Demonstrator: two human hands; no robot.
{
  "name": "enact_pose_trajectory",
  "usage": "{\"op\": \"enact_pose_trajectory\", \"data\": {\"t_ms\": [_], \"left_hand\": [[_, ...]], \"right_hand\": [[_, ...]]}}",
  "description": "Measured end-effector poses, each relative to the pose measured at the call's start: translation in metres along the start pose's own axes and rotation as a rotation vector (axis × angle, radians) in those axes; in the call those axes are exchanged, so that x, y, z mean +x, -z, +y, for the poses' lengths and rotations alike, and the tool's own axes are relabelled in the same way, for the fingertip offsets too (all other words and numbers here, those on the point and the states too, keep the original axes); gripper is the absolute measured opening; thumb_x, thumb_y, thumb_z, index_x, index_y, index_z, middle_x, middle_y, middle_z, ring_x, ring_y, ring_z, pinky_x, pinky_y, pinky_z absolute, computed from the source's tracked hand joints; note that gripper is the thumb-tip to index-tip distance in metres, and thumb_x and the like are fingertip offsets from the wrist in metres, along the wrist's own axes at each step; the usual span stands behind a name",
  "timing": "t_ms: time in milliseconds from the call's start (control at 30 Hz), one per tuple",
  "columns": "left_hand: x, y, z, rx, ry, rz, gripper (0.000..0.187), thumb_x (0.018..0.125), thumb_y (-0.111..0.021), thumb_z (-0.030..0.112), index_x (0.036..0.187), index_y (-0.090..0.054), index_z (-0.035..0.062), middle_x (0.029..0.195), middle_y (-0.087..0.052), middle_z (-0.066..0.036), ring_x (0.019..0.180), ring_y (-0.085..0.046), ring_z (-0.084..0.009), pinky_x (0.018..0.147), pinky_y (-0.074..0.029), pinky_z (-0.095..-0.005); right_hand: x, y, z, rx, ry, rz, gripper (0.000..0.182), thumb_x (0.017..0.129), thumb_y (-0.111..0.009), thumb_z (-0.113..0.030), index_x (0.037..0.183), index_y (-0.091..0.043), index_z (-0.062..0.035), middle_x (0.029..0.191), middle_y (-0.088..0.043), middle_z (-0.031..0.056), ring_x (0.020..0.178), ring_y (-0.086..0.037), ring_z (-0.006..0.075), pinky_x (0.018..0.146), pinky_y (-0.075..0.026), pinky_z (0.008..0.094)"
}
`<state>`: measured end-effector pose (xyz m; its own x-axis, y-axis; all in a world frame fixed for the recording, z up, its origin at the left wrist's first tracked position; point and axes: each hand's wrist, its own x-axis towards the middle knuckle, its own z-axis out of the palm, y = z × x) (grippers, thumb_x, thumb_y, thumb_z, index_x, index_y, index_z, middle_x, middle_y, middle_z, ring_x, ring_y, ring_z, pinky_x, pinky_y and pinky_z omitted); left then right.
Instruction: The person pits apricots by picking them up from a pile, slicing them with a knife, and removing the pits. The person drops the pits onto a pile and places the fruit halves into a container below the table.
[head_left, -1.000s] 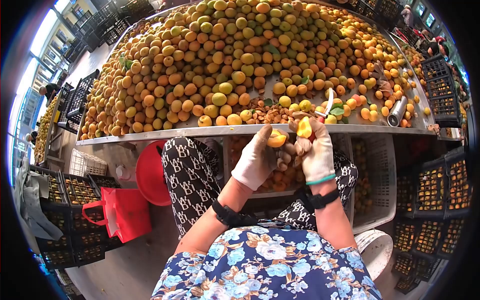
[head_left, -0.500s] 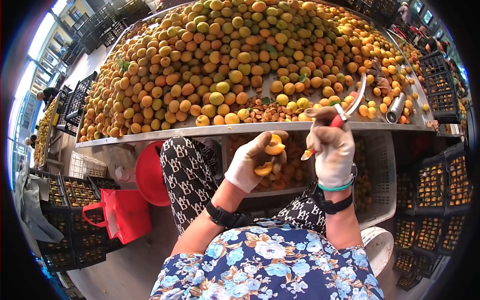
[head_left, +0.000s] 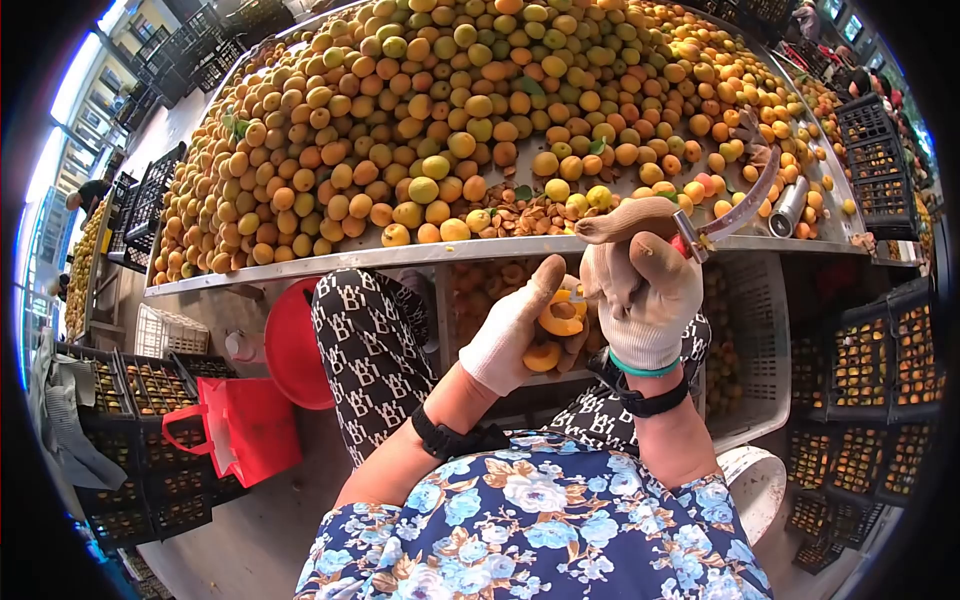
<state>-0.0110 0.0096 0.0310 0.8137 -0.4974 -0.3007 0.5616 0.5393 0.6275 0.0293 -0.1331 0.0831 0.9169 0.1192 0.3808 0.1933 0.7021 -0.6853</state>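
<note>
Cut apricot halves [head_left: 562, 319] with orange flesh rest in my gloved left hand [head_left: 507, 338], its fingers curled around them and the thumb raised. Close beside it, my gloved right hand [head_left: 642, 300] grips a red-handled knife [head_left: 748, 207] with a long curved metal blade pointing up and right. Most of the handle is hidden in the fist. Both hands are over a crate of cut apricots [head_left: 500, 278] below the table edge. A heap of whole apricots [head_left: 400, 120] covers much of the metal table [head_left: 400, 258] in front.
Apricot scraps [head_left: 530, 220] lie near the table's front edge. A metal cylinder [head_left: 789, 208] sits at the right. Below are a red basin [head_left: 300, 345], a red bag [head_left: 245, 430], a grey crate [head_left: 765, 350] and a white bucket [head_left: 755, 490]. Stacked black crates [head_left: 860, 370] flank the right.
My right hand has moved left and down, closer to my left hand, and turned with the knife. The apricot halves have shifted slightly in my left hand.
</note>
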Motion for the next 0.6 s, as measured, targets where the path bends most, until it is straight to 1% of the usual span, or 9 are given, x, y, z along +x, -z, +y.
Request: {"op": "enact_pose_trajectory", "data": {"t_ms": [67,133,200,233,300,333,400,533,600], "left_hand": [[0.001,-0.002,0.001,0.060,-0.022,0.002,0.061,0.099,-0.044,0.065,0.109,-0.060,0.0070,0.072,-0.061,-0.008,0.051,-0.060,-0.0161,0.040,-0.042,-0.0268],[0.000,-0.004,-0.004,0.348,-0.269,0.007,0.062,0.098,-0.044,0.067,0.109,-0.059,0.0079,0.070,-0.060,-0.008,0.049,-0.058,-0.0163,0.038,-0.041,-0.0273],[-0.002,0.001,-0.004,0.276,-0.260,-0.084,0.049,0.099,-0.048,0.053,0.113,-0.057,0.0069,0.075,-0.061,-0.008,0.053,-0.060,-0.0165,0.043,-0.044,-0.0277],[-0.004,0.009,0.002,0.059,-0.128,-0.175,0.037,0.101,-0.051,0.039,0.116,-0.056,0.0054,0.081,-0.062,-0.007,0.058,-0.062,-0.0165,0.049,-0.048,-0.0279],[-0.004,0.011,0.004,0.067,-0.066,-0.148,0.024,0.103,-0.055,0.022,0.118,-0.054,0.0039,0.086,-0.064,-0.008,0.062,-0.064,-0.0175,0.052,-0.052,-0.0287],[-0.002,0.004,0.000,0.291,-0.135,-0.031,0.023,0.102,-0.055,0.021,0.117,-0.054,0.0039,0.084,-0.063,-0.008,0.059,-0.064,-0.0185,0.048,-0.051,-0.0293],[-0.003,-0.006,0.004,0.414,-0.127,0.108,0.024,0.101,-0.055,0.025,0.113,-0.054,0.0043,0.081,-0.062,-0.008,0.055,-0.064,-0.0201,0.042,-0.049,-0.0308],[0.003,0.003,-0.002,0.118,0.119,0.195,0.038,0.100,-0.053,0.043,0.105,-0.055,0.0061,0.074,-0.061,-0.008,0.050,-0.063,-0.0217,0.033,-0.045,-0.0322],[0.005,0.009,-0.008,0.078,0.171,0.236,0.039,0.099,-0.053,0.045,0.104,-0.055,0.0068,0.074,-0.060,-0.008,0.049,-0.063,-0.0213,0.032,-0.044,-0.0322]], "right_hand": [[-0.002,0.000,0.002,-0.084,0.002,0.001,0.028,0.091,-0.063,-0.021,0.096,-0.061,0.0062,0.047,-0.040,0.0003,0.040,-0.036,0.0121,0.049,-0.036,0.0293],[-0.006,0.007,0.001,-0.175,-0.007,-0.017,0.027,0.088,-0.064,-0.017,0.098,-0.061,0.0078,0.052,-0.045,0.0028,0.043,-0.039,0.0120,0.050,-0.037,0.0279],[-0.009,0.014,-0.001,-0.361,0.022,-0.072,0.027,0.084,-0.069,-0.008,0.104,-0.061,0.0085,0.070,-0.060,0.0088,0.053,-0.052,0.0117,0.055,-0.043,0.0248],[-0.010,0.013,-0.002,-0.446,0.028,-0.089,0.029,0.082,-0.072,-0.005,0.106,-0.062,0.0085,0.077,-0.065,0.0103,0.056,-0.056,0.0115,0.056,-0.045,0.0237],[-0.013,0.001,-0.009,-0.586,0.029,-0.103,0.033,0.079,-0.076,-0.003,0.107,-0.063,0.0080,0.085,-0.071,0.0110,0.062,-0.062,0.0111,0.057,-0.047,0.0225],[-0.014,-0.003,-0.011,-0.625,0.016,-0.105,0.032,0.078,-0.077,-0.004,0.105,-0.064,0.0076,0.085,-0.072,0.0102,0.062,-0.062,0.0107,0.057,-0.047,0.0223],[-0.015,-0.007,-0.013,-0.688,-0.013,-0.118,0.028,0.077,-0.078,-0.005,0.099,-0.066,0.0067,0.084,-0.072,0.0085,0.062,-0.062,0.0097,0.056,-0.046,0.0217],[-0.012,-0.008,-0.014,-0.786,-0.077,-0.155,0.018,0.074,-0.077,-0.008,0.085,-0.069,0.0047,0.080,-0.071,0.0051,0.061,-0.060,0.0076,0.055,-0.044,0.0204],[-0.007,-0.003,-0.004,-0.834,0.128,-0.247,0.011,0.073,-0.072,-0.005,0.081,-0.070,0.0034,0.076,-0.069,0.0033,0.056,-0.055,0.0046,0.051,-0.039,0.0194]]}}
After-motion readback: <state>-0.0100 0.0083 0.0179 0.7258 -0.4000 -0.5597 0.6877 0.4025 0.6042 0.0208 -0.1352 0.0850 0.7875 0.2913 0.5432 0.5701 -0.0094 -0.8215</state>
